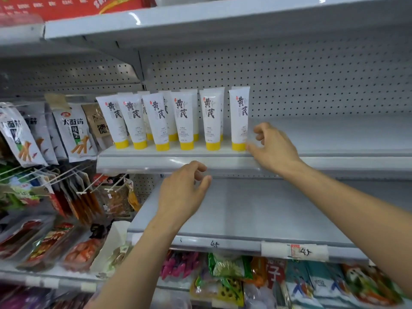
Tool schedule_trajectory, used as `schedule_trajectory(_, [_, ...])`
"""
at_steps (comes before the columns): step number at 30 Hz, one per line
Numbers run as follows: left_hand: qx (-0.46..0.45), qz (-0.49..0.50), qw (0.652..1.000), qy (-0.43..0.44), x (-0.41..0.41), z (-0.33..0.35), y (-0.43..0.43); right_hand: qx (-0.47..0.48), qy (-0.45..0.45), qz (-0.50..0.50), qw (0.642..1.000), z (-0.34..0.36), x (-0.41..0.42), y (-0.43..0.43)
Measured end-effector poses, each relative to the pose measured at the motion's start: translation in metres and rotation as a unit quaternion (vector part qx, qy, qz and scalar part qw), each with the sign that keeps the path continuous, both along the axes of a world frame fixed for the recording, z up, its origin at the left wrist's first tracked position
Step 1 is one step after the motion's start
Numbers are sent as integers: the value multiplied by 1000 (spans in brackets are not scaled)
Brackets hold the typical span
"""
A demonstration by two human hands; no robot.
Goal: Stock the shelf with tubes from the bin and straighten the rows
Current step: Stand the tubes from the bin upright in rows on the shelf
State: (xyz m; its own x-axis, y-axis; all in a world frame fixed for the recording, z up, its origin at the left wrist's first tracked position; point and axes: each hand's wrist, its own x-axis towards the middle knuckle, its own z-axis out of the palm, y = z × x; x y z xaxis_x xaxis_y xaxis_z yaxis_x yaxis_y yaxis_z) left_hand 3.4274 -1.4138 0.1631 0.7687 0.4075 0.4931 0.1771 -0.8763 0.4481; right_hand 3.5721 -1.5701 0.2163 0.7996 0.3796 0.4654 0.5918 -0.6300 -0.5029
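**Item:** white plastic tubes with yellow caps (184, 121). Front row of six with a partial row behind, on the left part of the white metal shelf (334, 134).
**Orientation:** long axis upright, caps down, crimped ends up, print facing out. The leftmost tubes lean slightly left.
**Left hand** (182, 190): below the shelf lip, grip loosely curled, holding nothing.
**Rightmost tube** (239, 117): stands a little apart from its neighbour.
**Right hand** (274, 148): just beside that tube's cap, grip relaxed and empty; contact cannot be told.
**Handling:** nudge low at the cap, keep the tube vertical, close the gap, label forward.
**Bin:** not in view.
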Motion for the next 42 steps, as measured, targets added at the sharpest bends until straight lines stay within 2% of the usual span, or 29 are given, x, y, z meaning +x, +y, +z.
schedule_trajectory(3, [-15, 1, 1000, 9, -14, -21, -4, -13, -108, 30, 994, -16, -24, -11])
schedule_trajectory(5, [-30, 7, 999, 25, -22, -36, -4, -17, -128, 80, 988, -32, -44, -11])
schedule_trajectory(11, [-110, 29, 990, 81, -55, -85, 18, -108, -24, 177, 978, -106, -92, 26])
schedule_trajectory(15, [-158, 69, 977, 126, -98, -138, 57, -176, 67, 227, 955, -162, -110, 65])
schedule_trajectory(17, [-193, 83, 960, 187, -123, -172, 81, -205, 124, 247, 939, -196, -120, 88])
schedule_trajectory(21, [-198, 81, 911, 351, -162, -255, 131, -250, 238, 271, 898, -277, -145, 138])
schedule_trajectory(27, [-363, 126, 834, 397, -183, -374, 174, -354, 362, 278, 816, -415, -173, 198])
schedule_trajectory(30, [-420, 124, 798, 414, -173, -432, 174, -392, 393, 240, 796, -475, -176, 216])
schedule_trajectory(32, [-421, 115, 789, 432, -163, -467, 171, -421, 393, 196, 794, -506, -173, 224])
schedule_trajectory(36, [-348, 103, 806, 467, -143, -524, 164, -442, 379, 133, 802, -552, -163, 239])
schedule_trajectory(42, [-288, 100, 811, 500, -122, -560, 158, -473, 361, 88, 799, -588, -166, 251])
